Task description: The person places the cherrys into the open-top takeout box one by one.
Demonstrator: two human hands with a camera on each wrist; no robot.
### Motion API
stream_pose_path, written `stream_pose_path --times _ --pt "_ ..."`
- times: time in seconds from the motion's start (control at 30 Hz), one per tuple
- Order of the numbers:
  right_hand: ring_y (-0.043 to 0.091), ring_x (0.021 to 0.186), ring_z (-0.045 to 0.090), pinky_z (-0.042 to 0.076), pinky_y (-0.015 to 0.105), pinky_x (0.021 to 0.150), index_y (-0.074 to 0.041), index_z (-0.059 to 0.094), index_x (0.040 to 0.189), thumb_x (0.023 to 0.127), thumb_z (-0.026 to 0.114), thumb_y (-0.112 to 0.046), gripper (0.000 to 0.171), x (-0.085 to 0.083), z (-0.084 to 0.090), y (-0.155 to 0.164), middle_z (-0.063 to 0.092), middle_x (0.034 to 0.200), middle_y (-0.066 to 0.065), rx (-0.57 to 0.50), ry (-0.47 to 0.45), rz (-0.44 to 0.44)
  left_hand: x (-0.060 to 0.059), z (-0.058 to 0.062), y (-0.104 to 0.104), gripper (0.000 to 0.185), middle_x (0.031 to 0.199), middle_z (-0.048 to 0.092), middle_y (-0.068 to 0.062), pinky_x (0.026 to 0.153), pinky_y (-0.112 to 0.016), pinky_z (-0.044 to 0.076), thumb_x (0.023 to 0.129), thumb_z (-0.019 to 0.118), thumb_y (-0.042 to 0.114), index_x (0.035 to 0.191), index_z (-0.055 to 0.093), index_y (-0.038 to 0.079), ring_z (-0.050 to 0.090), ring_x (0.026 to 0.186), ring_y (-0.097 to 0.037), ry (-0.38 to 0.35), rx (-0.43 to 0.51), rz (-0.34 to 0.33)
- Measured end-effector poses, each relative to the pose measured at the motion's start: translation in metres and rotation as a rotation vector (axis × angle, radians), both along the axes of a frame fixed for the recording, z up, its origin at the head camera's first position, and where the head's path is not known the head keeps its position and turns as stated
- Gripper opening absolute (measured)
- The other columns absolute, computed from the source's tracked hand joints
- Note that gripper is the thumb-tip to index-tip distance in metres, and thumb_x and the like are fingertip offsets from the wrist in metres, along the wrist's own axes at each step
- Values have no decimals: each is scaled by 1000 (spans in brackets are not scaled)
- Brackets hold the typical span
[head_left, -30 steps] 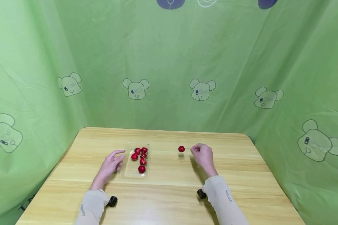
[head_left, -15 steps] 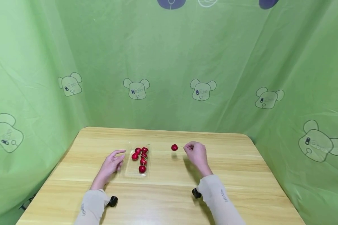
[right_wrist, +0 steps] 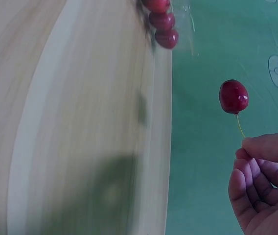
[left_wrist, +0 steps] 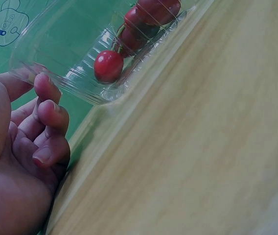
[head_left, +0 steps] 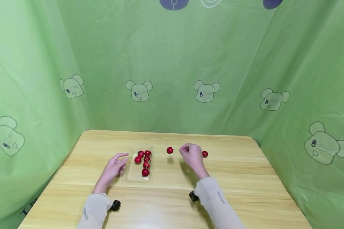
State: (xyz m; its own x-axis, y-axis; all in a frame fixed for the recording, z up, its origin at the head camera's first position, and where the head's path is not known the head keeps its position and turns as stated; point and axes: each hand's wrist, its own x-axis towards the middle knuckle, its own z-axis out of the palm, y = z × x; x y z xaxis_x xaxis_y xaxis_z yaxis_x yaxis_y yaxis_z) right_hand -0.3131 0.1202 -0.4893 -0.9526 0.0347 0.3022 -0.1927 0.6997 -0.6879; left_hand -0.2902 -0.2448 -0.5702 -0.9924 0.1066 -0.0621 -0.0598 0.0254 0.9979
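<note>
A dark red cherry (head_left: 170, 150) hangs clear of the table, its thin stem pinched between thumb and fingertip of my right hand (head_left: 192, 158). In the right wrist view the same cherry (right_wrist: 234, 97) stands out beyond the fingertips. Left of it lies a clear plastic tray (head_left: 133, 173) with several cherries (head_left: 145, 172), most of them lined up along its right side. My left hand (head_left: 113, 167) is at the tray's left edge, fingers loosely bent and holding nothing. In the left wrist view its fingertips (left_wrist: 49, 88) lie right at the tray's near corner.
One more cherry (head_left: 204, 154) lies on the wooden table (head_left: 166, 203), just right of my right hand. A green curtain (head_left: 172, 117) with printed bear heads surrounds the table's back and sides. Each cuff bears a small black device (head_left: 115, 205).
My right hand has moved left with the cherry, bringing it closer to the tray. A cherry on the table has come into sight behind that hand. The left hand stays put.
</note>
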Motion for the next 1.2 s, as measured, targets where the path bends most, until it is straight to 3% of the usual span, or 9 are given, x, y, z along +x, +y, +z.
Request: stream_pose_path --times 0.67,1.2 --pt "12 68 64 58 28 69 -4 78 88 90 77 -8 5 8 14 -66 74 79 4 -27 25 119 -2 -3 -2 51 75 59 0 52 -19 40 106 61 32 148 49 8 50 58 -8 -3 -26 0" --pt "10 70 62 57 23 73 -7 78 87 88 75 -2 5 15 1 -108 72 80 2 12 -33 179 1 1 -1 47 75 59 -1 52 -19 41 106 61 29 147 51 8 50 58 -8 2 -15 7"
